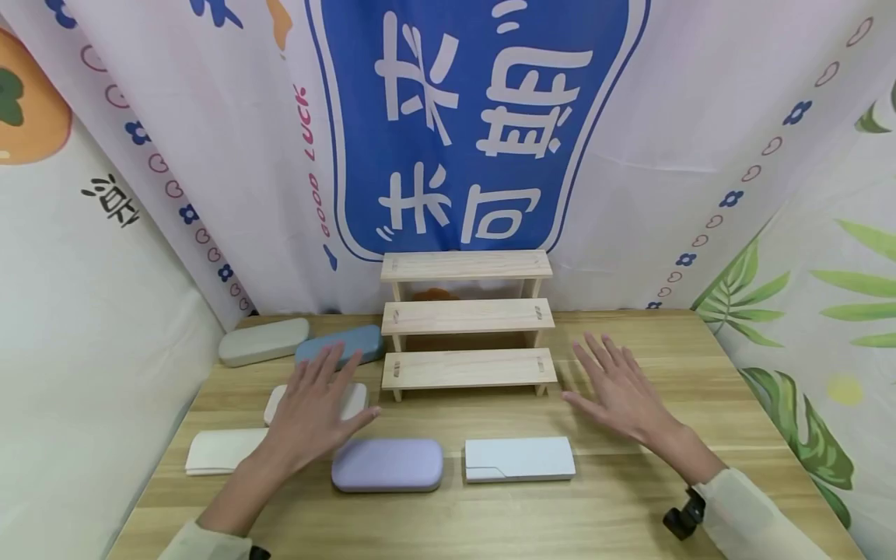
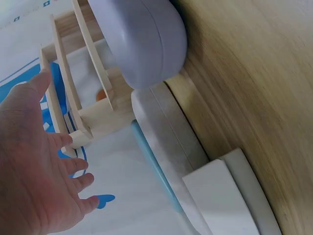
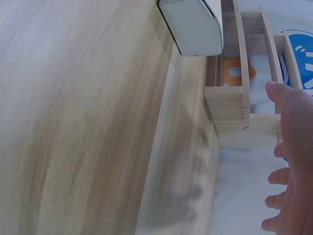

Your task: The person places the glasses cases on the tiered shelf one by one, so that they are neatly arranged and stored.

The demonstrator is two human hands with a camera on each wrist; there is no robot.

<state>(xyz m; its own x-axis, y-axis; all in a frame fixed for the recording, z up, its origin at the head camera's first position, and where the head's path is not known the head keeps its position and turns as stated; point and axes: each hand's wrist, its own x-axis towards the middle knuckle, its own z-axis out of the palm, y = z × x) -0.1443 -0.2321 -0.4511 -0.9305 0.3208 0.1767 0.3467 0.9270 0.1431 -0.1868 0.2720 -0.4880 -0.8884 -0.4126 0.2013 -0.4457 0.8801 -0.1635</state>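
My left hand (image 1: 315, 412) hovers with spread fingers over the cases on the left, holding nothing. Under it lies a white glasses case (image 1: 355, 400), partly hidden by the hand. A blue glasses case (image 1: 350, 342) sits just beyond its fingertips. The lilac glasses case (image 1: 387, 465) is to the right of the left wrist. My right hand (image 1: 623, 393), fingers also spread, is held above the table to the right of a three-step wooden stand (image 1: 469, 368). Between the hands, nearer me, lies a white flap-front case (image 1: 519, 459).
A grey-green glasses case (image 1: 264, 342) lies at the back left of the wooden table (image 1: 630, 513). An off-white folding case (image 1: 222, 451) is at the left edge. Behind the stand hangs a printed curtain (image 1: 280, 233), with cloth walls on both sides.
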